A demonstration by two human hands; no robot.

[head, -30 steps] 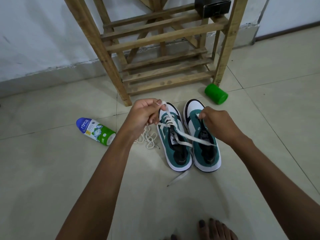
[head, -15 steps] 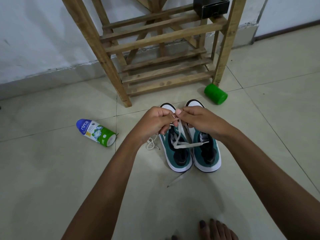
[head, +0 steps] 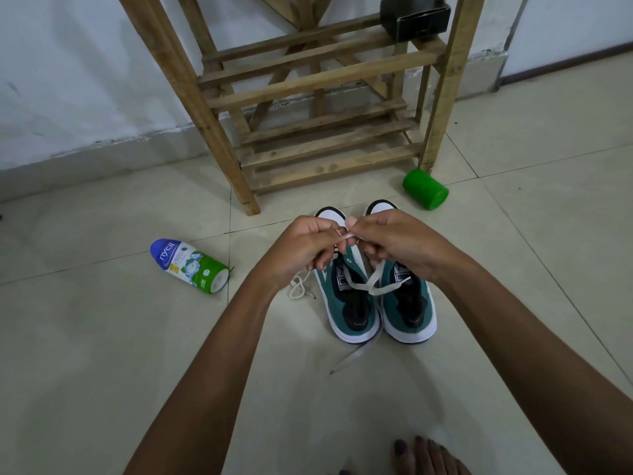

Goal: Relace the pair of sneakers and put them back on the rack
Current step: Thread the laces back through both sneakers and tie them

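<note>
Two green-and-white sneakers stand side by side on the tiled floor, toes toward the rack: the left sneaker (head: 346, 296) and the right sneaker (head: 407, 303). My left hand (head: 305, 248) and my right hand (head: 394, 241) meet above their toes, both pinching the white lace (head: 371, 282). The lace loops down across both tongues, and one end trails on the floor behind the heels. A second white lace (head: 299, 286) lies loose left of the left sneaker. The wooden rack (head: 329, 132) stands just beyond the shoes.
A blue-and-green powder bottle (head: 190, 265) lies on its side at the left. A green cylinder (head: 424, 188) lies by the rack's right leg. A black box (head: 414, 15) sits on the rack's upper shelf. My bare toes (head: 424, 457) show at the bottom edge.
My hands, apart a second ago with the lace stretched between them, have come together over the sneakers' toes. The lace now hangs slack in a loop.
</note>
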